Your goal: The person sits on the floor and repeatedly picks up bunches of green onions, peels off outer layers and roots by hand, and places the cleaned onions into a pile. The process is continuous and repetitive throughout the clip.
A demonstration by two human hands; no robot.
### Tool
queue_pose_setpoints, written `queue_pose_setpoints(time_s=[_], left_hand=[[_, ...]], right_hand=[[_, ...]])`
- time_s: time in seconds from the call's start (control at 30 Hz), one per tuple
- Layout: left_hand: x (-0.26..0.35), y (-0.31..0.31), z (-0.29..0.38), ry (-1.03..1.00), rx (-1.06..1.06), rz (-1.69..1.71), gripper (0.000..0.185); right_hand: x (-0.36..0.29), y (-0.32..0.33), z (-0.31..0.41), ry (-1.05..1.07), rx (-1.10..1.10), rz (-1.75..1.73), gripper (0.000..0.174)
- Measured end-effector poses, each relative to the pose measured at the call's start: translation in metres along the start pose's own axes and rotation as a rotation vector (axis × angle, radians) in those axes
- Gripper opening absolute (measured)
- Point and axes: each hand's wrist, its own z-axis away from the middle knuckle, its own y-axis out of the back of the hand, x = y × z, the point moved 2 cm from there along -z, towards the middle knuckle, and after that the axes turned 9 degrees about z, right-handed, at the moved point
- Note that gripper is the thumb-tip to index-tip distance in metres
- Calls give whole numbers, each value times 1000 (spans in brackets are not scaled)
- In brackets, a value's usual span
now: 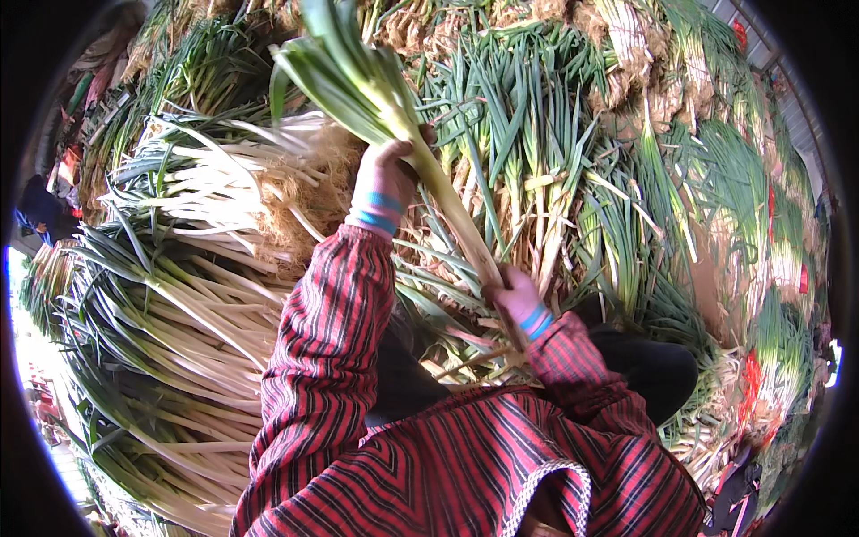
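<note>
A thick Welsh onion or leek (pixel 446 188) slants across the view in front of my chest, green leaves at the upper left, pale stem running down to the right. My left hand (pixel 390 168), in a pinkish glove with a blue-striped cuff, grips it just below where the leaves fan out. Lower on the stem, my right hand (pixel 513 292) in a similar glove closes around it. The bottom end is partly hidden by my right hand and sleeve. Beyond my hands lies a bunch of green onions (pixel 527 127) with leaves pointing away.
To my left are a pile of long white-stemmed onions (pixel 201 322) and another with matted roots (pixel 295 208). More green bundles (pixel 725 161) line the right, one near a red tie (pixel 748 393). My dark-trousered knee (pixel 644 369) juts out at right. A person (pixel 43 208) is at far left.
</note>
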Motion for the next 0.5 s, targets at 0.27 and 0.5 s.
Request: queue_pose_setpoints(time_s=[0.27,0.5], left_hand=[[-20,36,-9,-7,284,-369,26],[-47,30,-10,288,343,227,26]], right_hand=[[6,-12,15,62,346,454,41],[0,-14,23,232,243,242,42]])
